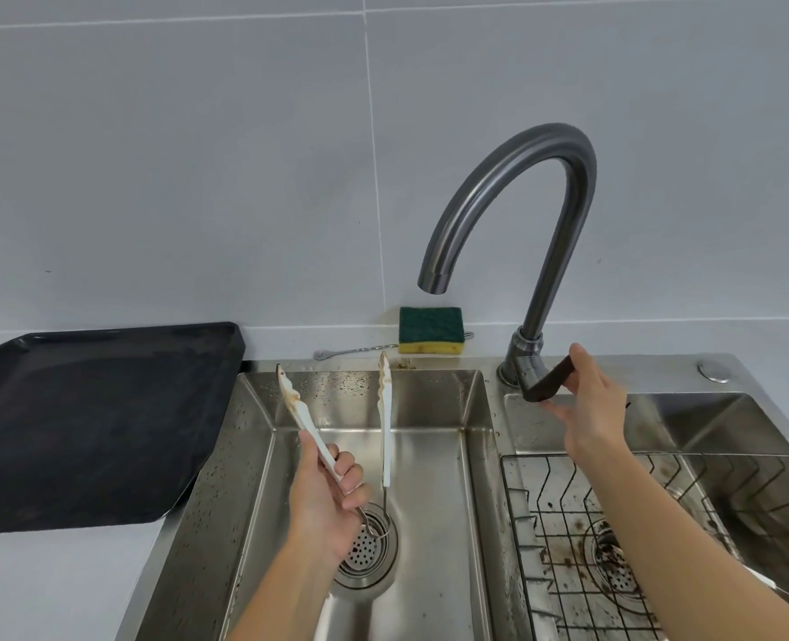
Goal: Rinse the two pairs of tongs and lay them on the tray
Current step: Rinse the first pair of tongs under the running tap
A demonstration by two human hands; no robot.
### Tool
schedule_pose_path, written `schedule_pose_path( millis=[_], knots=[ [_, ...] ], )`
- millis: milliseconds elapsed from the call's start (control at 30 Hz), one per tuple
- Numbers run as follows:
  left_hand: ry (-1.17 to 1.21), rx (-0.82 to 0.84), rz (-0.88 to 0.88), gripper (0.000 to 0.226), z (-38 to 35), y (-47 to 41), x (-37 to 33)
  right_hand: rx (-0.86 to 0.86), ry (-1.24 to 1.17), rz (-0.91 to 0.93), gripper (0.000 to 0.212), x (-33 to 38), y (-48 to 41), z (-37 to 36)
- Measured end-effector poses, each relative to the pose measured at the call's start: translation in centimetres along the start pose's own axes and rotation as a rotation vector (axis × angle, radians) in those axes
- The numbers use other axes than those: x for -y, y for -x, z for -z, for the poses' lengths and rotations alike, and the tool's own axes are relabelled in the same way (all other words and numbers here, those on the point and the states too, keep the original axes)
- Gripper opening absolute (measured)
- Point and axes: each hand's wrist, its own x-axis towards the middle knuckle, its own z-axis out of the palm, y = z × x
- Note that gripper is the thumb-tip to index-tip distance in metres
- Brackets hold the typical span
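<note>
A grey tiled wall (198, 131) stood behind a white counter (59, 585) with a steel double sink (494, 409) set into it. A black tray (82, 432) lay on the counter just left of the sink, with nothing on it. A green-and-yellow sponge (431, 330) stood on edge against the wall behind the left basin, under the spout of a curved faucet (545, 178). The left hand (323, 497) was curled round one arm of the white tongs (385, 409) and held them over the left basin, above the drain (369, 548). Their wire hinge hung low by the drain; the two arms stood spread wide apart, the stained, scalloped tips pointing up and away toward the back rim. The tongs were well clear of the tray and left of the spout rather than under it. The right hand (596, 409) reached to the faucet's base and pinched the end of the dark lever (542, 381), fingers on top and thumb beneath. A wire rack (568, 525) sat in the stained right basin, under the right forearm. Only one pair of tongs could be made out for certain.
</note>
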Motion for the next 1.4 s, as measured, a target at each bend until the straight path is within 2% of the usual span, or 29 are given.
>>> schedule_pose_path(
  millis=[567,1400],
  knots=[
    [0.1,-0.094,0.007,0.044,2.3,-1.4,-0.3,-0.022,-0.021,0.022,0.032,-0.6,-0.2,0.2],
    [0.101,-0.114,0.002,0.045,2.8,-1.5,-0.3,-0.035,-0.092,0.033,0.033,-0.7,0.8,0.0]
  ],
)
